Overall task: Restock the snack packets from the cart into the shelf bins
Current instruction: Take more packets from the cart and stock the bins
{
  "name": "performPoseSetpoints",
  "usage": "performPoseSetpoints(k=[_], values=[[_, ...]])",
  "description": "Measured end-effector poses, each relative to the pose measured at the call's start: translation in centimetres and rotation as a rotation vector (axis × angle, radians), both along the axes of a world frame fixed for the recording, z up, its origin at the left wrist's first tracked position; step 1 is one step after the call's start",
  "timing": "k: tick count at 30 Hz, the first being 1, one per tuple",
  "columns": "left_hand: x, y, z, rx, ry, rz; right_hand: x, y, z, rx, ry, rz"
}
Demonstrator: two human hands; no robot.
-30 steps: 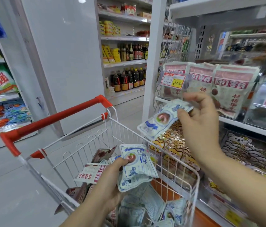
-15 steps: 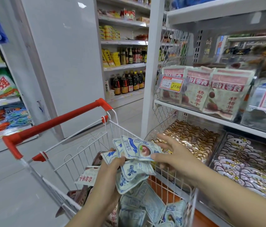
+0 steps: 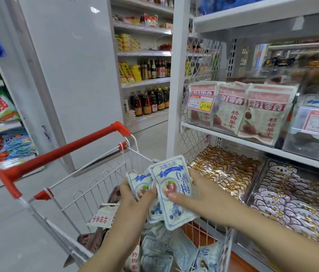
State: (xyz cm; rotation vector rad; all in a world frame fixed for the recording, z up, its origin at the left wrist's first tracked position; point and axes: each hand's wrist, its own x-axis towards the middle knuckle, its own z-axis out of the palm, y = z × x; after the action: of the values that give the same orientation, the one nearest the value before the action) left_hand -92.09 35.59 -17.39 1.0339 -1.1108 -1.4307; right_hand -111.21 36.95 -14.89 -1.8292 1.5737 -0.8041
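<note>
Over the wire cart [image 3: 88,193], both hands met on a bunch of blue-and-white packets [image 3: 141,185]. The left hand [image 3: 133,201] gripped the rear ones with its thumb across them, its fingers hidden behind. The right hand [image 3: 201,195] pinched the front packet [image 3: 174,193], thumb on its face and fingers out of sight at the back. How many the bunch held was hard to tell. Loose packets [image 3: 158,250] lay in the cart below, partly covered by the arms and cut off at the bottom edge. On the right, the shelf bins [image 3: 227,169] held other snacks, the farthest right ones blurred.
</note>
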Motion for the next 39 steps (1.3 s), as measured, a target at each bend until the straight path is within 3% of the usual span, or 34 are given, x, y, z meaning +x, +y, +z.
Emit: performPoseSetpoints(k=[5, 8, 12, 15, 17, 20, 27, 31, 34, 39], values=[[-1.6, 0.1, 0.8, -0.029, -0.072, -0.039, -0.5, 0.4, 0.5, 0.047, -0.114, -0.012], [-2.8, 0.1, 1.6, -0.116, -0.127, -0.051, -1.6, 1.0, 1.6, 0.099, -0.349, -0.074], [-5.6, 0.4, 4.0, -0.207, -0.106, -0.161, -3.2, 2.0, 4.3, 0.121, -0.814, -0.137], [-7.8, 0.6, 6.9, -0.25, -0.044, -0.234, -5.1, 2.7, 6.8, 0.014, -0.84, -0.149], [-9.6, 0.5, 9.2, -0.339, -0.083, -0.287, -6.4, 3.5, 8.7, -0.067, -0.798, -0.159], [-12.6, 0.7, 13.2, -0.505, -0.308, -0.345, -9.0, 4.5, 12.0, -0.227, -0.72, -0.252], [-19.4, -0.9, 21.2, -0.819, -0.361, -0.452, -15.2, 6.6, 19.9, -0.43, -0.573, -0.394], [-24.0, -2.2, 22.6, -0.892, -0.447, -0.461, -19.8, 8.1, 22.6, -0.473, -0.192, -0.37], [-27.3, -3.1, 22.4, -0.851, -0.506, -0.546, -23.1, 8.8, 23.2, -0.394, 0.082, -0.474], [-30.9, -4.1, 23.5, -0.895, -0.739, -0.64, -26.2, 8.7, 23.2, -0.329, 0.416, -0.55]])
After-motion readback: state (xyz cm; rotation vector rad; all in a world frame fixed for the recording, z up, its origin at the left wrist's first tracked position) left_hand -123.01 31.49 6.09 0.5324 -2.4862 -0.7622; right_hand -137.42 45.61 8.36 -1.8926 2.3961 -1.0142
